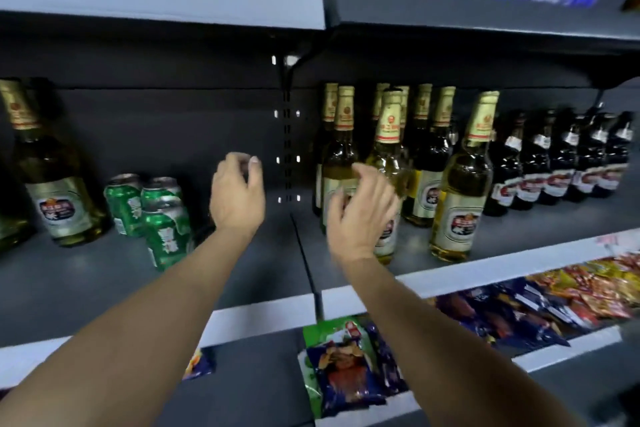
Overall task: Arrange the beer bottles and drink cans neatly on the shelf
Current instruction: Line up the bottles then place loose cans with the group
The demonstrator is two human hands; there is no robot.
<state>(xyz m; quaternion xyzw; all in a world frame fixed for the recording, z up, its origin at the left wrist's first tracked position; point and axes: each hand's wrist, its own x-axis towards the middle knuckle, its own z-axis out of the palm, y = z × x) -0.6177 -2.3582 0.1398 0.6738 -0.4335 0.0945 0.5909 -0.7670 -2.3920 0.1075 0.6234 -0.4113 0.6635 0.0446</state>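
Beer bottles (457, 184) upright on shelf (242, 281), necks up; left hand (235, 198), right hand (360, 215) loosely curled, empty.

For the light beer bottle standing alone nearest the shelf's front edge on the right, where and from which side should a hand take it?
Probably the straight labelled body of the front light bottle, approached from the front. It stands upright at the shelf edge with open space before it, while other light bottles and dark bottles crowd behind. The gold-foiled neck is narrower, less steady for sliding.
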